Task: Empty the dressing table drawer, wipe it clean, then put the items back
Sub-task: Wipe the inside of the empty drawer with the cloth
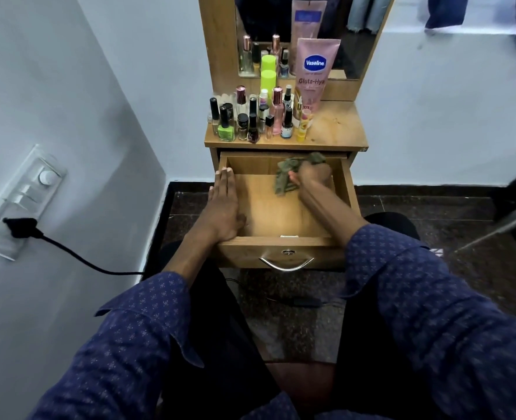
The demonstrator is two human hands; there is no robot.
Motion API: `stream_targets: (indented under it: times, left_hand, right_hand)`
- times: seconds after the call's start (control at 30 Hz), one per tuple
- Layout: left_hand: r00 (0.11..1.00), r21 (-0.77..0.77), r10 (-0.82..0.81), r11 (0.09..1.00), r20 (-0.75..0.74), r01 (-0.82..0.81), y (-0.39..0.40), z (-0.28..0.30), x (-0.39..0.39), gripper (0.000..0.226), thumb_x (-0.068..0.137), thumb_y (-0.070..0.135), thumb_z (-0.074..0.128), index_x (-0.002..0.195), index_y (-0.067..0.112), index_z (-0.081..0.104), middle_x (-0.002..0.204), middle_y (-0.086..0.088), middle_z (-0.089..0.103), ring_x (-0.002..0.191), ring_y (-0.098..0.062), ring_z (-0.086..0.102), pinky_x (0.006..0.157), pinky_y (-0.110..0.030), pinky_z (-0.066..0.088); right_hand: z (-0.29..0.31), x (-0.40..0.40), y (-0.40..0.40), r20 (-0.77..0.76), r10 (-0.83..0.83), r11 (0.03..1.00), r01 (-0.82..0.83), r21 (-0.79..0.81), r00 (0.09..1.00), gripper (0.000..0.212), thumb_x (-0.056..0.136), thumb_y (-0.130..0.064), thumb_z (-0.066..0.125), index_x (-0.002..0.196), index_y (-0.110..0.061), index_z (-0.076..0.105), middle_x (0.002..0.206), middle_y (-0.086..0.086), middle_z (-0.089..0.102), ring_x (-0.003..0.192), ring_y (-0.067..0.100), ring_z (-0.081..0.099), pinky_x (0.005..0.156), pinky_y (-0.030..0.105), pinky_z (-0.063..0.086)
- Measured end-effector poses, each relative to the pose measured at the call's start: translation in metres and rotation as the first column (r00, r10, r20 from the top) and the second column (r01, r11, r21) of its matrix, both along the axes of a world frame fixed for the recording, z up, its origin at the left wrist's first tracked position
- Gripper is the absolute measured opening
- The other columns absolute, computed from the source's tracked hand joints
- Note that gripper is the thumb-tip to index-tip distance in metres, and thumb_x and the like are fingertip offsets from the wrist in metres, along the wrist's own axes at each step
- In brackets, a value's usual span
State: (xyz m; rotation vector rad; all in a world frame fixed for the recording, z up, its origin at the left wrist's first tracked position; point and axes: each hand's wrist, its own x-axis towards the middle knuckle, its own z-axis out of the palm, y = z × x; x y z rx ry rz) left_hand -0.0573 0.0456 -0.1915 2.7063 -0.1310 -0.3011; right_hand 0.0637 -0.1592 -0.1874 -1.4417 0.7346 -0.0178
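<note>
Pale walls meet in a corner, and a small wooden dressing table [335,131] stands against the far one. Its drawer [284,247] is pulled out toward the near side, inside bare wood. Left hand [224,207] lies flat, fingers together, along the drawer's left wall. Right hand [312,175] is deep at the far right, fist clamped on a crumpled green cloth [287,175] pressed to the drawer floor. Up top, nail polish bottles [250,122] crowd the left, beside a pink lotion tube [315,74].

motion-blurred cloth [293,172], drawer's [281,244] back corner hidden
</note>
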Motion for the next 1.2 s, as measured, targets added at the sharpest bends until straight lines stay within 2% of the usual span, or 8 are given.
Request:
stream_targets:
  times: [0.27, 0.4, 0.6, 0.73, 0.83, 0.93, 1.1, 1.2]
  left_hand:
    - [1.000, 0.004, 0.012, 1.000, -0.006, -0.012, 0.002, 0.004, 0.000, 0.121, 0.097, 0.023, 0.074, 0.160, 0.003, -0.026, 0.171, -0.013, -0.030, 0.158, -0.028, -0.027, 0.132, -0.046, -0.003]
    - [1.000, 0.006, 0.010, 1.000, -0.005, -0.009, 0.000, 0.003, -0.002, 0.123, 0.096, 0.026, 0.076, 0.161, 0.002, -0.025, 0.171, -0.014, -0.028, 0.159, -0.028, -0.026, 0.132, -0.043, -0.004]
    - [1.000, 0.007, 0.013, 1.000, 0.001, -0.013, -0.001, 0.003, -0.002, 0.121, 0.095, 0.022, 0.076, 0.161, 0.001, -0.024, 0.172, -0.015, -0.027, 0.159, -0.028, -0.025, 0.132, -0.043, -0.004]
    - [1.000, 0.004, 0.010, 1.000, 0.002, -0.010, 0.000, 0.003, 0.000, 0.121, 0.096, 0.023, 0.075, 0.161, 0.002, -0.025, 0.171, -0.014, -0.028, 0.159, -0.028, -0.026, 0.131, -0.044, -0.004]
    - [1.000, 0.002, 0.006, 1.000, -0.006, -0.006, 0.002, 0.002, 0.000, 0.120, 0.096, 0.021, 0.074, 0.161, 0.002, -0.025, 0.171, -0.014, -0.028, 0.159, -0.028, -0.026, 0.132, -0.045, -0.003]
    - [1.000, 0.016, 0.015, 1.000, 0.000, -0.015, 0.001, -0.001, 0.000, 0.119, 0.097, 0.021, 0.074, 0.160, 0.001, -0.025, 0.171, -0.015, -0.028, 0.159, -0.029, -0.025, 0.132, -0.045, -0.002]
    - [1.000, 0.009, 0.028, 1.000, -0.008, -0.028, -0.002, 0.004, -0.001, 0.116, 0.098, 0.020, 0.071, 0.160, 0.003, -0.026, 0.171, -0.013, -0.028, 0.159, -0.028, -0.025, 0.132, -0.043, -0.005]
    - [0.999, 0.025, 0.030, 0.999, -0.017, -0.030, -0.003, 0.005, -0.001, 0.118, 0.098, 0.022, 0.072, 0.160, 0.003, -0.027, 0.171, -0.014, -0.029, 0.159, -0.029, -0.025, 0.132, -0.046, -0.004]
  right_hand:
    - [0.024, 0.005, -0.020, 0.081, 0.017, 0.943, 0.011, -0.331, 0.997, 0.018, 0.098, -0.011, 0.067, 0.113, -0.002, 0.070, 0.109, 0.010, 0.076, 0.099, 0.025, 0.074, 0.091, 0.043, 0.062]
    - [0.002, -0.015, -0.027, -0.042, 0.063, 0.978, -0.070, -0.196, 0.997, 0.010, 0.099, -0.005, 0.060, 0.098, 0.002, 0.067, 0.097, 0.015, 0.073, 0.081, 0.025, 0.072, 0.072, 0.035, 0.064]
    - [0.012, -0.013, -0.039, 0.069, 0.071, 0.977, -0.056, -0.205, 0.995, 0.021, 0.101, -0.001, 0.052, 0.087, -0.008, 0.066, 0.097, 0.013, 0.075, 0.082, 0.022, 0.071, 0.079, 0.035, 0.062]
    - [0.009, -0.011, -0.041, 0.062, 0.035, 0.974, -0.020, -0.226, 0.997, 0.018, 0.104, 0.002, 0.049, 0.098, 0.001, 0.066, 0.099, 0.018, 0.074, 0.068, 0.020, 0.069, 0.049, 0.023, 0.056]
    - [0.006, -0.011, -0.036, 0.065, 0.094, 0.962, -0.074, -0.264, 0.994, 0.023, 0.102, -0.001, 0.053, 0.083, -0.010, 0.061, 0.099, 0.013, 0.075, 0.074, 0.021, 0.073, 0.062, 0.031, 0.065]
    - [0.009, -0.016, -0.033, 0.090, 0.187, 0.856, -0.117, -0.503, 0.978, 0.014, 0.099, -0.012, 0.059, 0.106, -0.006, 0.068, 0.111, 0.007, 0.071, 0.103, 0.022, 0.066, 0.095, 0.036, 0.055]
    - [0.008, -0.035, -0.029, -0.058, 0.394, 0.540, -0.282, -0.793, 0.917, 0.044, 0.100, -0.027, 0.063, 0.138, -0.008, 0.048, 0.137, 0.017, 0.061, 0.126, 0.038, 0.059, 0.101, 0.047, 0.049]
    - [0.004, -0.031, -0.014, -0.067, 0.487, 0.398, -0.289, -0.870, 0.871, 0.033, 0.100, -0.016, 0.063, 0.132, -0.011, 0.056, 0.131, 0.015, 0.064, 0.122, 0.036, 0.062, 0.100, 0.051, 0.054]
